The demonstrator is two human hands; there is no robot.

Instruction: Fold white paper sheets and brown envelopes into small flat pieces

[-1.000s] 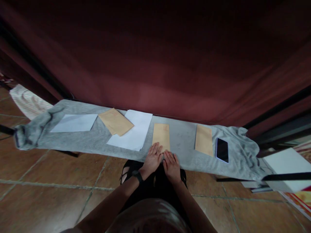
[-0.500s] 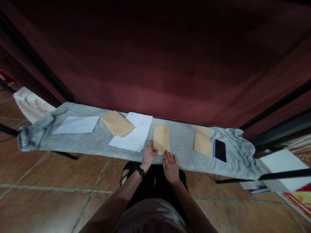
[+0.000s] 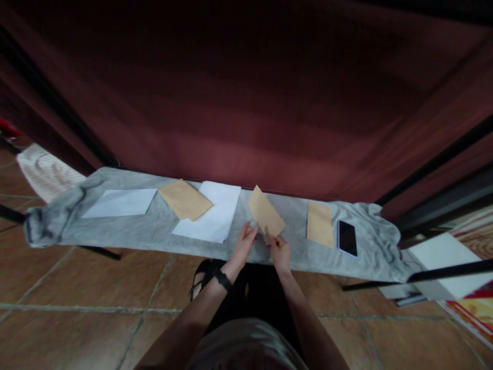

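A tan paper envelope (image 3: 265,211) tilts up off the grey cloth in front of me. My right hand (image 3: 280,251) pinches its lower edge. Just left of that edge is my left hand (image 3: 245,240), its fingers partly curled but apart. A faint whitish patch shows by those fingertips, too blurred to make out. Left of my hands, white paper sheets (image 3: 221,205) lie on the cloth, with tan envelopes (image 3: 185,199) overlapping their upper left part. To the right, another tan envelope (image 3: 320,224) lies flat.
Grey cloth (image 3: 127,228) covers the long narrow bench. A phone (image 3: 347,238) lies at the right; more white paper (image 3: 120,202) is at the far left. Behind the bench rises a dark red panel (image 3: 246,128). White boards (image 3: 442,262) lean beyond the right end.
The middle envelope has gone from lying flat to raised and turned, now in my right hand. My left hand has come off its lower left corner. The view has shifted slightly.
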